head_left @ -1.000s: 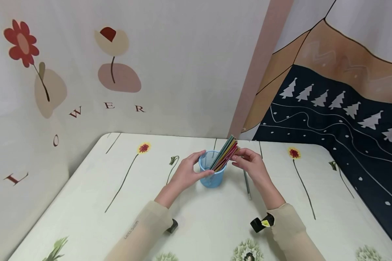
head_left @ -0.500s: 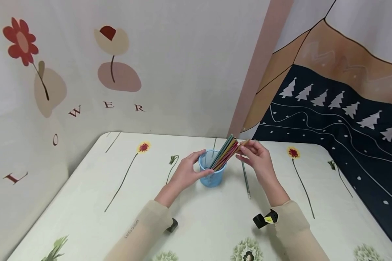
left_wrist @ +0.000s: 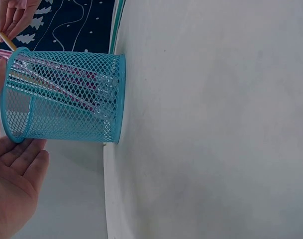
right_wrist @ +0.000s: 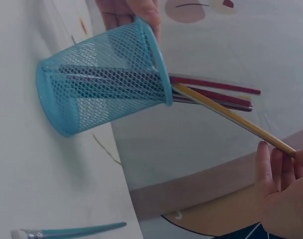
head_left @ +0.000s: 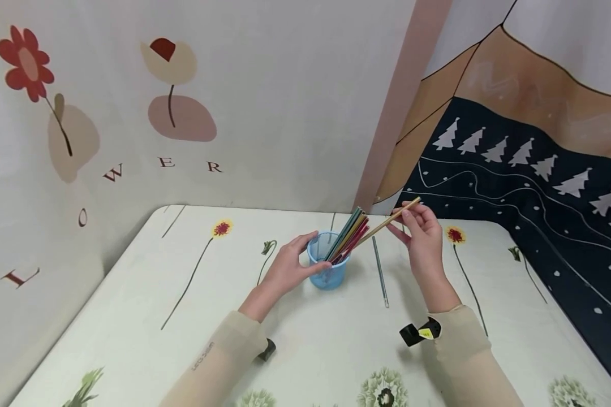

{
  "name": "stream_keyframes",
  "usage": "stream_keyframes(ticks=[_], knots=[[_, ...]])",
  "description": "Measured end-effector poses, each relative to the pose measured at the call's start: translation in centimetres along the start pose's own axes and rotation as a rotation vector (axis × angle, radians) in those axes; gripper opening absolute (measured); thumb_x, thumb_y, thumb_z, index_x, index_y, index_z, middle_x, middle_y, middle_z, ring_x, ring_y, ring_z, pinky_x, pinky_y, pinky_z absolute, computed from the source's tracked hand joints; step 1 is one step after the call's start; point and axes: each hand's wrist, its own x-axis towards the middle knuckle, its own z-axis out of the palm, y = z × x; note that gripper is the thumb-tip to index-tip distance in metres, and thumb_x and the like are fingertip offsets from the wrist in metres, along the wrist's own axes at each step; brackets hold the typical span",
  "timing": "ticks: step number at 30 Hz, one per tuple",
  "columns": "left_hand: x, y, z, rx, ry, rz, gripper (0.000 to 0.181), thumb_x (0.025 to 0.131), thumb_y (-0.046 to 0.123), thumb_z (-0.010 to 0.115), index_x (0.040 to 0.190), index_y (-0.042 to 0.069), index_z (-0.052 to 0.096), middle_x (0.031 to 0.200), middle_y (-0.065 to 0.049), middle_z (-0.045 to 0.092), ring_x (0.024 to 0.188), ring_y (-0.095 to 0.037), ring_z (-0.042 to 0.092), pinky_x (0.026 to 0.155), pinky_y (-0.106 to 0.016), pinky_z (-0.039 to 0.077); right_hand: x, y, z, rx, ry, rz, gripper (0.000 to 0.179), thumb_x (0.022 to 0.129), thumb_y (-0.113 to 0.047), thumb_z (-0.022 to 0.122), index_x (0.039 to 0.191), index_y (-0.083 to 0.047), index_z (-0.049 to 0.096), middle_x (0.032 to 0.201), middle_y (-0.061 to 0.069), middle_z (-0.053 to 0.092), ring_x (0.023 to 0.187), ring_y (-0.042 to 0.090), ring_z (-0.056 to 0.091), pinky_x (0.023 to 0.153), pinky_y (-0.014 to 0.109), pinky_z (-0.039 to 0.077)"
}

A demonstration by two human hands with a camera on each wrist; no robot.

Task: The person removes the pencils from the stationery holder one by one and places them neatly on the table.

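Note:
A light blue mesh pencil cup [head_left: 328, 279] stands on the table with several coloured pencils [head_left: 350, 233] leaning to its right side. My left hand [head_left: 284, 270] holds the cup near its rim, thumb across the near edge and fingers at the far left. My right hand [head_left: 424, 243] pinches the upper end of a yellow pencil [right_wrist: 241, 121]. That pencil slants up from the cup, its lower end at the rim. In the left wrist view, the mesh wall [left_wrist: 66, 119] shows the other pencils' lower ends inside.
A teal pencil [head_left: 380, 274] with a metal band at its near end lies on the table right of the cup. The white tablecloth [head_left: 321, 345] bears printed flowers. Printed curtains [head_left: 285, 113] hang behind and to the right.
My right hand has moved up and right from the pencil bundle, drawing the yellow pencil partly out. The left hand and cup stay nearly still; the view has shifted slightly.

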Motion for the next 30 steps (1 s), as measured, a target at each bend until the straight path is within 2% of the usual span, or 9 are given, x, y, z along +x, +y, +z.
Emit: stream_keyframes(ticks=[5, 10, 14, 25, 30], knots=[[0.0, 0.0, -0.1, -0.007, 0.007, -0.002, 0.082, 0.08, 0.039, 0.083, 0.148, 0.011, 0.047, 0.15, -0.011, 0.052, 0.136, -0.032, 0.054, 0.109, -0.043, 0.051, 0.4, -0.6, -0.7, 0.06, 0.036, -0.02, 0.022, 0.102, -0.016, 0.055, 0.123, -0.012, 0.056, 0.107, -0.003, 0.067, 0.098, 0.01, 0.066, 0.082, 0.025, 0.063], [0.1, 0.0, 0.0, -0.011, 0.01, 0.009, 0.081, 0.08, 0.038, 0.083, 0.148, 0.01, 0.047, 0.149, -0.012, 0.052, 0.135, -0.032, 0.054, 0.11, -0.043, 0.05, 0.8, -1.0, -1.6, 0.093, 0.035, -0.021, 0.027, 0.101, -0.017, 0.057, 0.127, -0.008, 0.055, 0.104, -0.002, 0.068, 0.095, 0.008, 0.066, 0.081, 0.023, 0.063], [0.2, 0.1, 0.1, -0.004, 0.011, 0.01, 0.082, 0.08, 0.039, 0.083, 0.148, 0.01, 0.047, 0.15, -0.012, 0.052, 0.135, -0.032, 0.054, 0.109, -0.043, 0.051, 1.2, -1.1, -2.1, 0.08, 0.026, -0.012, 0.03, 0.1, -0.017, 0.059, 0.128, -0.006, 0.057, 0.101, -0.003, 0.069, 0.09, 0.007, 0.067, 0.079, 0.022, 0.063], [0.1, 0.0, 0.1, -0.006, 0.011, 0.002, 0.082, 0.08, 0.04, 0.082, 0.148, 0.01, 0.047, 0.149, -0.012, 0.052, 0.136, -0.032, 0.053, 0.109, -0.044, 0.051, 1.4, -1.1, -3.1, 0.061, -0.012, -0.016, 0.02, 0.098, -0.013, 0.063, 0.117, -0.012, 0.068, 0.094, -0.004, 0.073, 0.084, 0.005, 0.07, 0.076, 0.02, 0.063], [0.2, 0.0, 0.1, 0.0, 0.007, 0.004, 0.083, 0.08, 0.04, 0.082, 0.148, 0.01, 0.047, 0.15, -0.012, 0.052, 0.136, -0.032, 0.054, 0.109, -0.044, 0.051, 1.5, -1.0, -3.5, 0.022, -0.018, 0.022, 0.022, 0.098, -0.014, 0.064, 0.12, -0.011, 0.067, 0.096, -0.005, 0.073, 0.084, 0.004, 0.07, 0.076, 0.018, 0.063]])
